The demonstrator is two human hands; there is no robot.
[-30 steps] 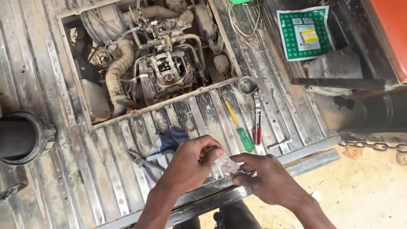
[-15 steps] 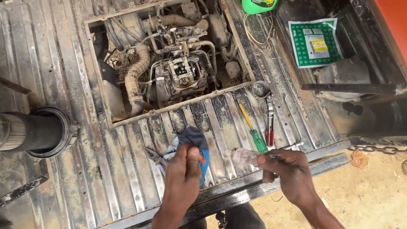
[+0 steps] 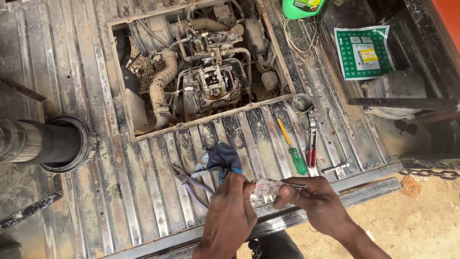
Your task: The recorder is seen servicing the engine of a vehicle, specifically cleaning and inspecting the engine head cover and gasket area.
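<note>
Rejoined, both hands, left hand (image 3: 230, 211) and right hand (image 3: 314, 204), pinch 1 crumpled packet (image 3: 266, 188) between them.

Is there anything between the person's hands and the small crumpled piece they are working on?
Nothing visible. Both the left hand and the right hand already grip the small crumpled piece directly, above the ribbed metal floor. The blue-grey cloth and pliers lie behind the left hand, not between.

ridged floor (image 3: 143, 192): rusty matt metal | rag (image 3: 221, 160): soft cloth | screwdriver (image 3: 293, 147): glossy plastic handle | packet (image 3: 363, 52): printed paper
</note>
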